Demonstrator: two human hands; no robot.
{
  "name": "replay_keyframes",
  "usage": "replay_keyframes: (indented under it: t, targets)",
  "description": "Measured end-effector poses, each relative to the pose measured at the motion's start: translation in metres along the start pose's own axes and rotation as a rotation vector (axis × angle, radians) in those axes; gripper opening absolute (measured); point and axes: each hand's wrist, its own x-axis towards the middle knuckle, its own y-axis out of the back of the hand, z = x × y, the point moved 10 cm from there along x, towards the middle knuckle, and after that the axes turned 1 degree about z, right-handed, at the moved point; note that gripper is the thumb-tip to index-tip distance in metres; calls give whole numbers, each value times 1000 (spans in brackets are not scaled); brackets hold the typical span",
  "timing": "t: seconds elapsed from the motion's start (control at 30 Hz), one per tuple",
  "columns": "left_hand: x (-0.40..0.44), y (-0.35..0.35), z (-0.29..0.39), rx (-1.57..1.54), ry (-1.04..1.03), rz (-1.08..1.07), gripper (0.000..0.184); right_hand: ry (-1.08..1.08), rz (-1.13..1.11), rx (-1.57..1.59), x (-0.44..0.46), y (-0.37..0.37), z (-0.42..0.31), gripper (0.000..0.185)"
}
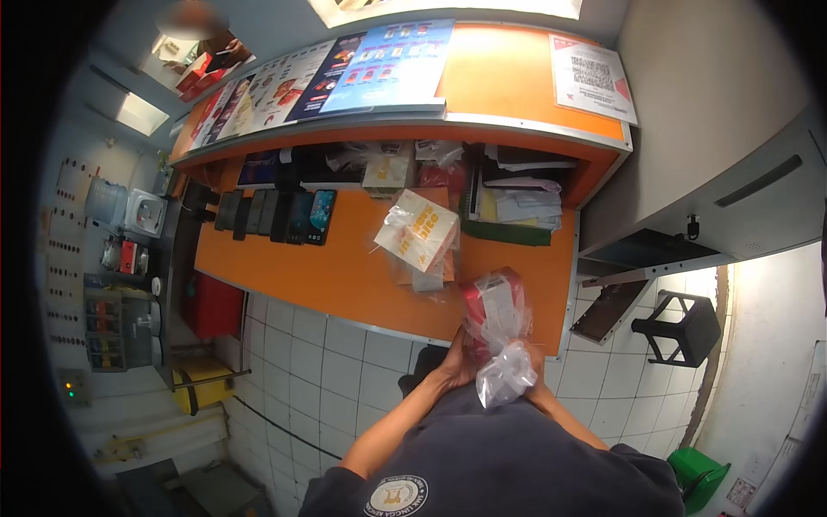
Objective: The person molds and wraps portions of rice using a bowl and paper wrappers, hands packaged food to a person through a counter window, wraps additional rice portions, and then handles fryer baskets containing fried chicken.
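A red box in a clear plastic bag is held close to my body, at the orange counter's front edge. My left hand grips its left side. On the right side my right hand is closed around the bag, its fingers partly hidden by the plastic. The bag's gathered top points toward my chest. Farther in on the counter, a white box with yellow lettering sits in its own clear bag, tilted on other packaging.
Several phones stand in a row on the orange counter. Papers fill a green tray at the right. Menus lie on the upper shelf. A black stool stands right. Someone is beyond the counter, upper left.
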Motion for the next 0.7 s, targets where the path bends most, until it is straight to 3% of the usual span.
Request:
replay_keyframes:
  t: [0.03,0.13,0.23,0.57,0.7]
  targets:
    - [-4,15,-6,-73,71,63,105,-60,-35,28,-5,2,-8,28]
    - [10,14,4,3,24,-42,94,-216,-146,63,-8,4,-1,31]
    - [30,-1,20,189,-53,-62,105,-268,-178,147,7,11,-18,33]
    - [34,-22,44,340,-35,-112,106,-239,-108,85,5,11,-9,33]
    - [39,-12,44,326,-23,-128,101,-514,-91,384,7,5,9,30]
